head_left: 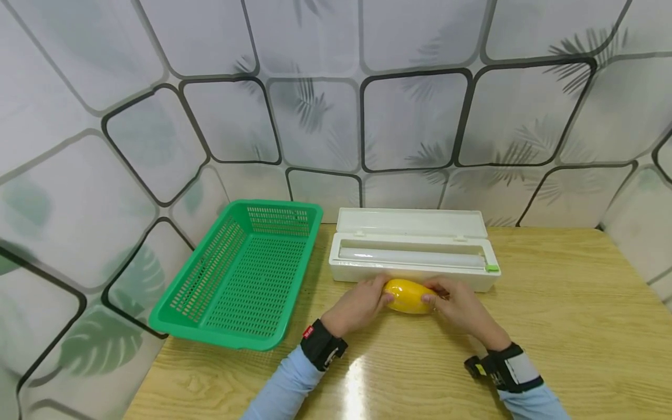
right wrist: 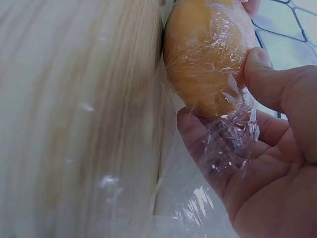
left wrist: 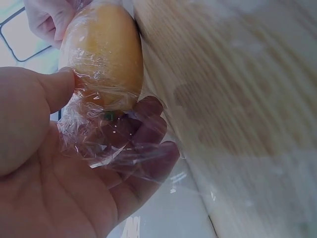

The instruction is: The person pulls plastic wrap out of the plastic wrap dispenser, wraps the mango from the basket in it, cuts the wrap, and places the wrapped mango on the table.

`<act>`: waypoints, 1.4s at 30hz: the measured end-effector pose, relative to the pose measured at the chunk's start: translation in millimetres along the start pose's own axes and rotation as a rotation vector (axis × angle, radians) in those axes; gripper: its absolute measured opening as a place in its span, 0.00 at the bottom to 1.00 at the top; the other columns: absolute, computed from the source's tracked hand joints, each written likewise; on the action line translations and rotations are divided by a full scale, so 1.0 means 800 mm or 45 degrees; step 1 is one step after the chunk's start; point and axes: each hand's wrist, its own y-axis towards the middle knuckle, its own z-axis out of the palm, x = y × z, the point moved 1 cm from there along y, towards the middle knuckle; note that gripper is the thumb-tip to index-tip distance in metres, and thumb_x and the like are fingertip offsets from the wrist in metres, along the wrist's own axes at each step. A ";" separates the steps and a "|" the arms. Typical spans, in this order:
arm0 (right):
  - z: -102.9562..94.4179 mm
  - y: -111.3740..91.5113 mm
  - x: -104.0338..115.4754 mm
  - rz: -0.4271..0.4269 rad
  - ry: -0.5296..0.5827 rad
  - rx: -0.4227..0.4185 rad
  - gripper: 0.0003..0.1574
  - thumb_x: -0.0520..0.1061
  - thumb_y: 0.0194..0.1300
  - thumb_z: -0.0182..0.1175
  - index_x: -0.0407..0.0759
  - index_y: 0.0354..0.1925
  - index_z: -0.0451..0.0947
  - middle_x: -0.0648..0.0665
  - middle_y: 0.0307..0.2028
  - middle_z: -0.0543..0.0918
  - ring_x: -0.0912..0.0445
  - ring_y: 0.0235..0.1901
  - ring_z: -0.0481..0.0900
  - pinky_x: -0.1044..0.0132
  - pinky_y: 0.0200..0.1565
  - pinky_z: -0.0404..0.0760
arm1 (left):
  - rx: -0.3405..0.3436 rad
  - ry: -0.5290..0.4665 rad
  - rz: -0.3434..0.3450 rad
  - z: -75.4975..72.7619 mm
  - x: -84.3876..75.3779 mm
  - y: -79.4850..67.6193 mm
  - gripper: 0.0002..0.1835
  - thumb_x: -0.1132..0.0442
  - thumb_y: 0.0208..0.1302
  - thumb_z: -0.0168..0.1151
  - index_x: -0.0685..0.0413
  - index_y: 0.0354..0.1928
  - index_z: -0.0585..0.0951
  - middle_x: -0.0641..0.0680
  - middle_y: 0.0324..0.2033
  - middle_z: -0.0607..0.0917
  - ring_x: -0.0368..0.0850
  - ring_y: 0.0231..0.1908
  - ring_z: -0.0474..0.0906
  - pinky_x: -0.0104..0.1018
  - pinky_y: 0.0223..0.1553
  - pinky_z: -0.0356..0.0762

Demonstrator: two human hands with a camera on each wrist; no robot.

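A smooth yellow oval fruit [head_left: 407,296], much like a mango, is held level just in front of the white cling film box. Clear cling film [left wrist: 79,121] wraps it and bunches loosely at both ends. My left hand [head_left: 358,304] grips the fruit's left end, its thumb on the near side and its fingers curled beneath through the film. On the right end, my right hand [head_left: 462,304] pinches likewise, with bunched film [right wrist: 230,144] lying against its palm. A small green spot shows through the film at the left end.
The white cling film box [head_left: 409,271] stands behind the hands with its lid [head_left: 412,223] raised and a film roll [head_left: 409,256] inside. To the left, a green plastic basket [head_left: 303,262] sits on the wooden table [head_left: 567,303]. A patterned wall covering [head_left: 409,122] rises behind.
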 end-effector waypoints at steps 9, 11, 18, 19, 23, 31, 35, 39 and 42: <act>0.000 0.001 -0.006 0.002 0.016 0.012 0.13 0.43 0.68 0.63 0.35 0.46 0.84 0.41 0.43 0.86 0.58 0.36 0.78 0.67 0.37 0.80 | 0.020 0.022 -0.046 0.001 -0.001 0.000 0.21 0.51 0.78 0.45 0.57 0.61 0.70 0.51 0.41 0.82 0.39 0.40 0.76 0.31 0.44 0.77; 0.000 0.001 -0.008 -0.001 0.037 0.018 0.14 0.44 0.69 0.62 0.35 0.46 0.84 0.41 0.42 0.86 0.59 0.34 0.77 0.68 0.35 0.78 | 0.025 0.018 -0.051 0.001 -0.001 0.001 0.20 0.51 0.78 0.44 0.56 0.59 0.72 0.49 0.38 0.81 0.38 0.38 0.75 0.30 0.42 0.76; 0.000 0.001 -0.013 0.011 0.065 0.019 0.15 0.44 0.70 0.60 0.33 0.47 0.84 0.39 0.43 0.86 0.58 0.36 0.78 0.68 0.36 0.79 | 0.038 0.019 -0.050 0.000 -0.002 0.003 0.17 0.50 0.78 0.44 0.55 0.52 0.75 0.45 0.30 0.77 0.36 0.32 0.73 0.29 0.36 0.74; 0.000 0.001 -0.013 0.010 0.062 0.018 0.15 0.43 0.70 0.60 0.33 0.47 0.84 0.39 0.43 0.86 0.58 0.36 0.79 0.68 0.36 0.79 | 0.041 0.026 -0.051 0.000 -0.002 0.003 0.17 0.50 0.79 0.44 0.54 0.51 0.75 0.45 0.29 0.77 0.37 0.32 0.73 0.29 0.35 0.73; 0.000 0.001 -0.010 -0.024 0.051 0.009 0.15 0.42 0.71 0.59 0.31 0.47 0.84 0.37 0.44 0.86 0.54 0.38 0.81 0.66 0.38 0.80 | 0.045 0.066 -0.065 0.001 -0.003 0.002 0.17 0.50 0.79 0.43 0.54 0.50 0.76 0.45 0.28 0.77 0.38 0.32 0.73 0.30 0.34 0.74; 0.002 0.002 -0.003 -0.097 -0.034 0.006 0.16 0.39 0.73 0.55 0.28 0.49 0.83 0.34 0.45 0.86 0.42 0.45 0.83 0.47 0.47 0.81 | 0.051 0.145 -0.094 0.003 -0.008 0.002 0.19 0.50 0.80 0.41 0.56 0.50 0.77 0.50 0.34 0.82 0.42 0.38 0.78 0.35 0.41 0.78; 0.004 0.003 -0.002 -0.086 -0.052 0.022 0.18 0.40 0.75 0.53 0.27 0.49 0.82 0.32 0.45 0.85 0.39 0.47 0.82 0.42 0.50 0.79 | 0.040 0.155 -0.088 0.004 -0.007 0.003 0.18 0.51 0.80 0.40 0.55 0.48 0.77 0.50 0.33 0.82 0.43 0.38 0.79 0.35 0.41 0.78; 0.006 0.004 -0.001 -0.076 -0.073 0.039 0.18 0.41 0.76 0.51 0.29 0.46 0.83 0.39 0.39 0.85 0.47 0.40 0.81 0.46 0.46 0.79 | 0.036 0.159 -0.082 0.004 -0.006 0.002 0.18 0.51 0.80 0.40 0.54 0.44 0.77 0.49 0.31 0.80 0.43 0.36 0.79 0.36 0.39 0.78; 0.007 0.007 -0.002 -0.076 -0.068 0.053 0.17 0.40 0.76 0.50 0.32 0.40 0.84 0.47 0.29 0.80 0.57 0.32 0.74 0.57 0.39 0.77 | 0.040 0.160 -0.084 0.004 -0.006 0.002 0.18 0.51 0.80 0.40 0.54 0.42 0.77 0.49 0.29 0.79 0.42 0.34 0.79 0.35 0.38 0.78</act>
